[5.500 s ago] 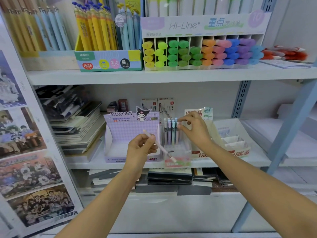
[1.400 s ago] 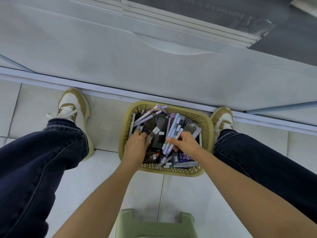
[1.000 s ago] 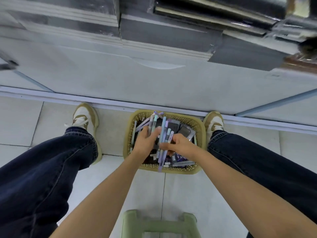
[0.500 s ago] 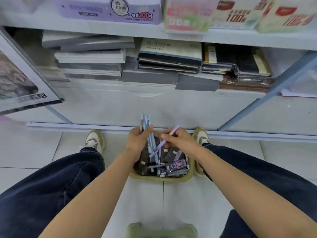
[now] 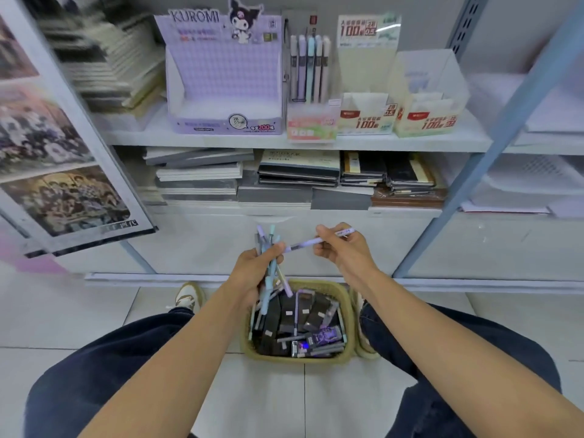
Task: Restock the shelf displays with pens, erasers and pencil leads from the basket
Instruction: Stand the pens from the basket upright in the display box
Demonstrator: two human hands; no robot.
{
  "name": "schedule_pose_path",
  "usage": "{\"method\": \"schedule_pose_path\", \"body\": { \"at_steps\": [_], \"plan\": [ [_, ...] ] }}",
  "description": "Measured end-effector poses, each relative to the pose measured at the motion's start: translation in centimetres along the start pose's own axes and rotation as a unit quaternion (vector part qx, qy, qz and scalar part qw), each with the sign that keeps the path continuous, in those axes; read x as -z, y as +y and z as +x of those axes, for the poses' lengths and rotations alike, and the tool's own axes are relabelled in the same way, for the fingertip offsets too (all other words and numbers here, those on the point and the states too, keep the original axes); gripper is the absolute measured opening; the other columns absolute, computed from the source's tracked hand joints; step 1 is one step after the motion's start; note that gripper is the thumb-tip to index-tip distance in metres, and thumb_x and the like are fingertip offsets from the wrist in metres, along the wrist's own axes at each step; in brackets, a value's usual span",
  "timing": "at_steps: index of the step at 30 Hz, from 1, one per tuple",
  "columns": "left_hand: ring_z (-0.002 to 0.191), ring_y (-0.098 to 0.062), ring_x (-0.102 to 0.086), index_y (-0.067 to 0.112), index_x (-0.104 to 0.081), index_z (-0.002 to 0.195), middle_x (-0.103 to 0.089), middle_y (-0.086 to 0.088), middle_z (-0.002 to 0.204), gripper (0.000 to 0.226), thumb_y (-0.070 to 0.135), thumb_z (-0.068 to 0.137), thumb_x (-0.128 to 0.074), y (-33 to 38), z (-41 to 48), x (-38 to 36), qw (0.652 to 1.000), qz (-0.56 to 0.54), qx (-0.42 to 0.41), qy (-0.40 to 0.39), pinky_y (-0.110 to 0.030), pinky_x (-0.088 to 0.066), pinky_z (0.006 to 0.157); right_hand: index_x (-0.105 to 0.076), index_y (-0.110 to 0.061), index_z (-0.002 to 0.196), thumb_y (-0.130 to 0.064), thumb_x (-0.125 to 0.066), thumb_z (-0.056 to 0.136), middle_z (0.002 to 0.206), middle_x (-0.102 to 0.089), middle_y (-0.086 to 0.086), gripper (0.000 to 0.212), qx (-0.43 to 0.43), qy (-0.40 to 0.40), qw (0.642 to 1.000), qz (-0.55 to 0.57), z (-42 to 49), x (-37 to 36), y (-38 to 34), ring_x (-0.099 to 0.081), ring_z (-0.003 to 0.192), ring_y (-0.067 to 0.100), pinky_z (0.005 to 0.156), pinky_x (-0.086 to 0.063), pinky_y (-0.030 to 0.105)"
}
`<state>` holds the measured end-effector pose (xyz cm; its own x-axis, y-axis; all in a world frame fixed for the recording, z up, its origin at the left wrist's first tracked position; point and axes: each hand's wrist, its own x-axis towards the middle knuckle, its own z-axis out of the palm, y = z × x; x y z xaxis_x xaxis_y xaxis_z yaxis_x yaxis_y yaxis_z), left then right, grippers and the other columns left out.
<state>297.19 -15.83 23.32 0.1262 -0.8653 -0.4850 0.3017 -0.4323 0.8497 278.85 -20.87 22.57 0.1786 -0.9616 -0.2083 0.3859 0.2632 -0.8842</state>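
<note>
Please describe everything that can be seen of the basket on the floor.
The basket is tan and looks woven, rectangular with rounded corners and a thick rim. It stands upright on the tiled floor between the person's shoes; the right shoe seems to touch its side. Dark flat packs and pastel pens nearly fill it. The left hand, gripping a bunch of pens, is above its far left corner; contact cannot be told.

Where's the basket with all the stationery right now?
In the head view, low centre: the basket sits on the floor between the left shoe and right shoe.
</note>
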Motion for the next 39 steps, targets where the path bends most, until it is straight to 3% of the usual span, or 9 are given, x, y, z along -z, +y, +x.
{"method": "schedule_pose_path", "body": {
  "at_steps": [4,8,14,19,25,28,32,34,39],
  "plan": [
    [0.044,-0.013,-0.039,0.009,-0.064,0.064,-0.048,-0.004,0.060,0.030,0.027,0.087,-0.070,1.5,-0.9,0.3,0.997,0.041,-0.045,0.050,-0.025,-0.035,0.045,-0.067,-0.001,0.087,-0.009,-0.063,0.087,0.085,-0.073,0.017,0.009,-0.030,-0.083,0.996,0.027,-1.3,0.1,-1.6,-0.072,0.076,0.024,0.073,-0.058,0.027],
    [0.040,-0.010,-0.038,0.009,-0.061,0.066,-0.043,-0.002,0.055,0.032,0.031,0.088,-0.068,3.7,-1.6,-0.1,0.991,0.047,-0.111,0.058,-0.020,-0.034,0.040,-0.067,-0.003,0.109,-0.002,-0.071,0.081,0.086,-0.074,0.015,0.028,-0.047,-0.150,0.976,-0.151,-2.3,-0.3,-3.1,-0.072,0.078,0.024,0.072,-0.058,0.025],
    [0.031,-0.018,-0.045,0.004,-0.059,0.074,-0.055,-0.009,0.044,0.038,0.036,0.096,-0.057,6.7,-3.6,-1.5,0.986,0.052,-0.157,0.033,-0.018,-0.030,0.032,-0.066,-0.005,0.111,-0.014,-0.058,0.096,0.085,-0.074,0.008,0.019,0.012,-0.159,0.967,-0.198,-3.0,-1.9,-6.3,-0.071,0.077,0.021,0.069,-0.057,0.025],
    [0.041,-0.014,-0.029,0.004,-0.071,0.088,-0.032,-0.003,0.050,0.032,0.030,0.098,-0.055,8.6,-5.1,-3.3,0.974,0.102,-0.202,0.027,-0.021,-0.026,0.038,-0.063,-0.004,0.109,-0.016,-0.056,0.097,0.090,-0.074,0.011,0.019,0.030,-0.192,0.958,-0.210,-3.4,-4.0,-8.8,-0.071,0.082,0.022,0.074,-0.056,0.027],
    [0.049,-0.010,-0.056,0.001,-0.063,0.085,-0.062,-0.003,0.061,0.019,0.018,0.094,-0.061,11.7,-6.2,-4.9,0.960,0.092,-0.265,0.026,-0.021,-0.045,0.046,-0.056,-0.006,0.104,-0.017,-0.058,0.096,0.091,-0.073,0.016,0.013,0.050,-0.218,0.939,-0.262,-3.1,-6.3,-11.2,-0.067,0.081,0.023,0.069,-0.052,0.027],
    [0.067,-0.023,-0.061,-0.001,-0.063,0.089,-0.065,-0.015,0.077,0.019,0.018,0.092,-0.065,13.2,-6.1,-5.4,0.952,0.103,-0.285,0.045,-0.032,-0.053,0.063,-0.063,-0.004,0.098,-0.021,-0.063,0.093,0.086,-0.073,0.011,0.017,0.071,-0.203,0.931,-0.297,-2.8,-7.4,-13.1,-0.069,0.075,0.020,0.070,-0.056,0.030],
    [0.064,-0.016,-0.059,0.001,-0.067,0.088,-0.064,-0.011,0.075,0.019,0.020,0.091,-0.066,15.3,-5.7,-5.8,0.938,0.141,-0.314,0.037,-0.021,-0.048,0.058,-0.067,-0.016,0.107,-0.026,-0.064,0.092,0.095,-0.071,0.012,0.019,0.142,-0.120,0.944,-0.272,-1.5,-9.1,-16.0,-0.065,0.073,0.016,0.068,-0.055,0.029],
    [0.068,-0.018,-0.061,0.000,-0.068,0.093,-0.067,-0.014,0.079,0.022,0.022,0.090,-0.066,16.1,-5.5,-6.1,0.936,0.161,-0.313,0.023,-0.023,-0.050,0.059,-0.068,-0.009,0.111,-0.020,-0.065,0.091,0.097,-0.071,0.016,0.022,0.151,-0.117,0.946,-0.261,-0.7,-9.8,-17.2,-0.064,0.074,0.014,0.068,-0.054,0.027],
    [0.050,-0.012,-0.050,0.004,-0.067,0.076,-0.057,0.003,0.054,0.026,0.026,0.090,-0.066,18.1,-4.5,-6.0,0.935,0.174,-0.306,0.037,-0.018,-0.043,0.051,-0.069,-0.005,0.105,-0.012,-0.064,0.091,0.090,-0.073,0.013,0.017,0.171,-0.113,0.943,-0.261,1.5,-10.2,-19.5,-0.067,0.072,0.012,0.068,-0.055,0.021]
  ]
}}
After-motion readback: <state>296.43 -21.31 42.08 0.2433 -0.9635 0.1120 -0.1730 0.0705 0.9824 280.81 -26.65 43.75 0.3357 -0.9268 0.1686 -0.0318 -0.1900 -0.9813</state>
